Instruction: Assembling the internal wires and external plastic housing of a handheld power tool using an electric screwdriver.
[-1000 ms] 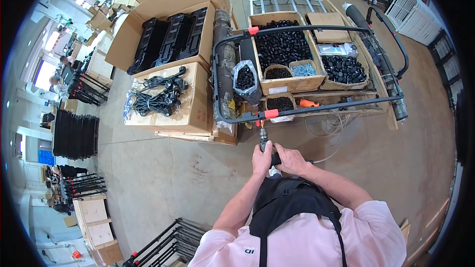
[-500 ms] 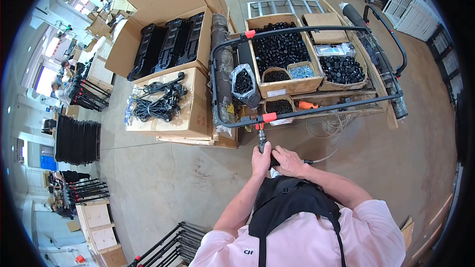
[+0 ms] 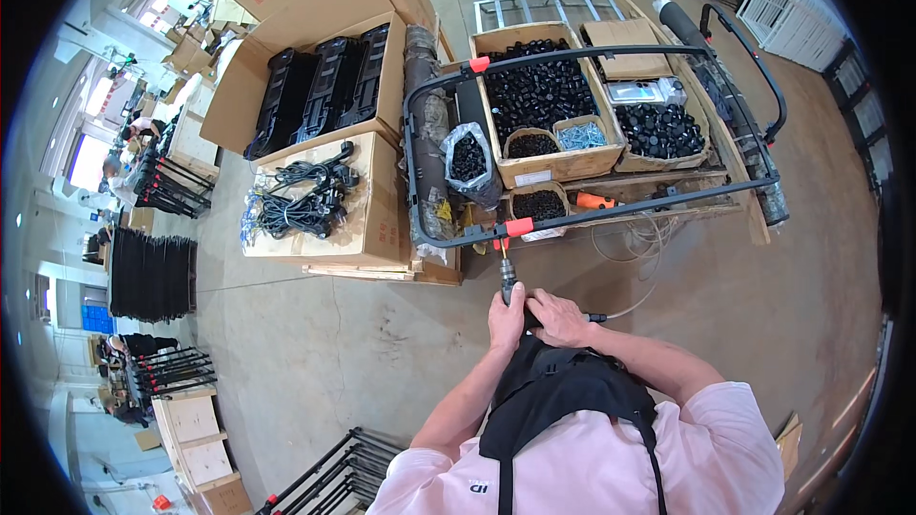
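The left hand (image 3: 506, 319) and the right hand (image 3: 561, 319) are both wrapped around a power drill (image 3: 508, 272) just beyond the black apron (image 3: 563, 396), its long axis running forward. Its bit (image 3: 504, 250) points at the near side of a black tubular frame (image 3: 630, 50), beside 1 red clip (image 3: 519, 227), contact hard to tell; the frame lies lengthwise left to right over a cardboard parts box (image 3: 572, 166)

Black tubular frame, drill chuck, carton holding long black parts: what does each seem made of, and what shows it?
Black tubular frame: probably metal with a dark coating, from its slim, smooth, faintly shiny tube; plastic isn't ruled out. Drill chuck: likely bare metal, given its grey sheen. Carton: cardboard, matte tan, shown by its thin folded-out flaps.
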A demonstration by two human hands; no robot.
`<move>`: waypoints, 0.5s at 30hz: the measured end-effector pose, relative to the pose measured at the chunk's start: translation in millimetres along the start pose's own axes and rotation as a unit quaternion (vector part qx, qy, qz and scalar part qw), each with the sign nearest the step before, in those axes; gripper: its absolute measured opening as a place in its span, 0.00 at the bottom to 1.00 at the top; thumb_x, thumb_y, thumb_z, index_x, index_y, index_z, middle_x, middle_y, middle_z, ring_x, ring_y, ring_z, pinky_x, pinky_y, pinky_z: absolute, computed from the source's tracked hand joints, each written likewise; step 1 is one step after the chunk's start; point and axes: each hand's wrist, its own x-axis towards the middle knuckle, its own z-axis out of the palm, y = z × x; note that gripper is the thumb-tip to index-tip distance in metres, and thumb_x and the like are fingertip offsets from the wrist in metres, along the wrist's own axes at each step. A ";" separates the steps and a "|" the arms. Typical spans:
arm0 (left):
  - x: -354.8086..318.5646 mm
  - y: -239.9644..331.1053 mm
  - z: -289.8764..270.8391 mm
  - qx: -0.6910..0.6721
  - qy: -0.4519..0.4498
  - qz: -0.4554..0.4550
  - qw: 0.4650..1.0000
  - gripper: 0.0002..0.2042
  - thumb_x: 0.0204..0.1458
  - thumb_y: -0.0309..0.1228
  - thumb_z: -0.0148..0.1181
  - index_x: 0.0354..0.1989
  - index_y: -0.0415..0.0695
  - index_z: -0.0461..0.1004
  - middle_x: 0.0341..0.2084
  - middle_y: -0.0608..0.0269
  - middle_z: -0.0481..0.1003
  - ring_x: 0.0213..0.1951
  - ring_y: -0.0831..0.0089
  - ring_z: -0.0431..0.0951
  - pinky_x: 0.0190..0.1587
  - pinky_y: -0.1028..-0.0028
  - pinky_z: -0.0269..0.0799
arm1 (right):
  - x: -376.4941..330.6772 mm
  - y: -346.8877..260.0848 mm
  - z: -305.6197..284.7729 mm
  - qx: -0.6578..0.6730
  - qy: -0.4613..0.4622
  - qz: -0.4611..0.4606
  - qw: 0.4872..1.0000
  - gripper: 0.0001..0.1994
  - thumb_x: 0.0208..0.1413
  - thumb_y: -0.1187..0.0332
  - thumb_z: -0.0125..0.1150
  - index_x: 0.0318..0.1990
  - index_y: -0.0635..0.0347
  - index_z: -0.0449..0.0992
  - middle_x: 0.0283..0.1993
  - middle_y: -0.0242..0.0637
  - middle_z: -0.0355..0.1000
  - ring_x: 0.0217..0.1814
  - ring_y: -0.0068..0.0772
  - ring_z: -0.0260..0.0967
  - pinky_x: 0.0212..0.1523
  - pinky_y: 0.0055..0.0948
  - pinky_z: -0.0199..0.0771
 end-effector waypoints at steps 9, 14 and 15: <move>-27.8 9.0 28.8 -0.027 -0.037 0.004 0.999 0.24 0.67 0.51 0.61 0.42 0.36 0.77 0.33 0.58 0.80 0.37 0.70 0.77 0.44 0.64 0.74 | -31.4 11.3 -9.5 -0.044 -0.071 0.103 0.991 0.32 0.45 0.61 0.76 0.56 0.62 0.68 0.50 0.53 0.72 0.55 0.61 0.75 0.55 0.53 0.78; -15.6 9.9 31.1 0.003 -0.031 0.003 1.000 0.26 0.66 0.53 0.61 0.44 0.36 0.78 0.35 0.50 0.81 0.39 0.61 0.81 0.46 0.60 0.76 | -24.4 10.6 -27.2 -0.036 -0.036 0.095 0.994 0.39 0.46 0.60 0.75 0.65 0.65 0.65 0.53 0.57 0.75 0.56 0.61 0.77 0.58 0.52 0.78; -15.1 10.5 31.1 0.031 -0.020 0.015 0.999 0.26 0.66 0.53 0.61 0.44 0.35 0.78 0.34 0.48 0.81 0.39 0.58 0.82 0.46 0.58 0.75 | -24.2 7.9 -30.2 -0.030 -0.036 0.108 0.993 0.40 0.46 0.60 0.75 0.66 0.66 0.64 0.54 0.58 0.76 0.57 0.61 0.77 0.59 0.52 0.78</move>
